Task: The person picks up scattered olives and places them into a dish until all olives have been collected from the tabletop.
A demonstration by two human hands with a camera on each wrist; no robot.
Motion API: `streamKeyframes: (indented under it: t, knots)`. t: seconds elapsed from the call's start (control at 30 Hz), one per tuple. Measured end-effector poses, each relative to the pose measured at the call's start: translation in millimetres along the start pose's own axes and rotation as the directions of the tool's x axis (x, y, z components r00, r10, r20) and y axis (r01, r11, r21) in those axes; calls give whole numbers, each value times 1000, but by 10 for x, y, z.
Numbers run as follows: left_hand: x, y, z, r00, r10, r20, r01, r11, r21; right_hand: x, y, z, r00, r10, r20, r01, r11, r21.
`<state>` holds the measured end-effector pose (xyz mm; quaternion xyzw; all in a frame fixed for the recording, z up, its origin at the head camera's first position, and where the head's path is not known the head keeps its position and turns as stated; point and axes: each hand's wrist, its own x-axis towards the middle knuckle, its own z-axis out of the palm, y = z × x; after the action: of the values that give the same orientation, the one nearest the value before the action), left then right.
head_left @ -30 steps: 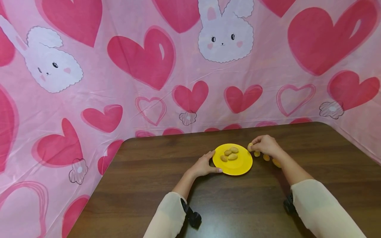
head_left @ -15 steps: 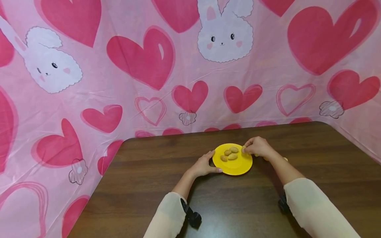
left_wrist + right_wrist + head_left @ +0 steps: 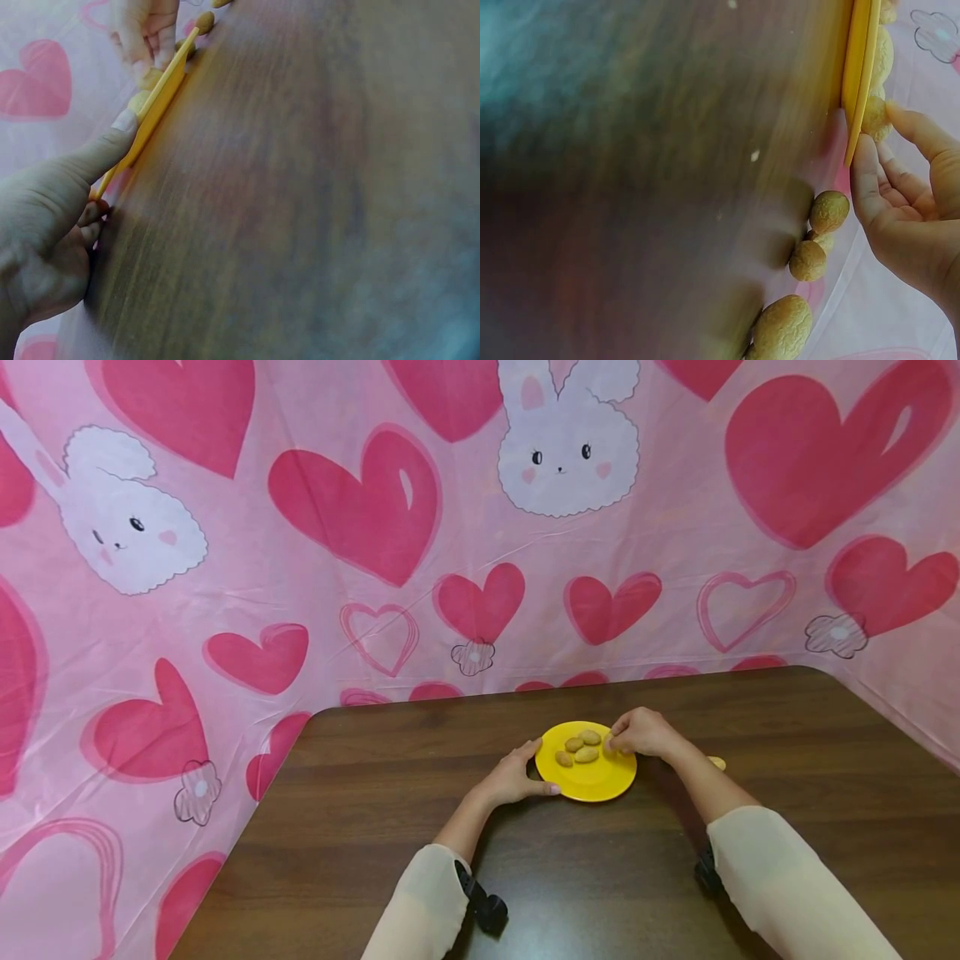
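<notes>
Across the brown table (image 3: 360, 860) sat the yellow plate (image 3: 592, 787), the left hand (image 3: 513, 778) gripping its left rim, thumb and fingers spread wide! And the right hand (image 3: 645, 732) had crossed from outside the plate a second earlier, fingertips nearly closed, pinching one potato (image 3: 876, 118) just inside the right rim! Four potatoes (image 3: 587, 755) lay beside it; loose potatoes (image 3: 784, 328) waited off-plate.

the plate (image 3: 600, 787) looks like smooth, glossy plastic, the small potatoes (image 3: 784, 330) wrinkled and matt. the table (image 3: 360, 810) shows wood grain with a soft sheen; the backdrop (image 3: 315, 593) looks like creased cloth.
</notes>
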<state>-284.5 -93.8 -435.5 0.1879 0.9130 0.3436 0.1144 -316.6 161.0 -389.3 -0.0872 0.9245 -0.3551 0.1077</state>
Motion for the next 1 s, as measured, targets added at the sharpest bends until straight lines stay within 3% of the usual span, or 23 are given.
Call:
streamKeyframes:
  t: [1.0]
  knots:
    - [0,-12,21,1000,-15,-4,15,1000,2,9,-42,77,1000,-19,24,19,1000,-14]
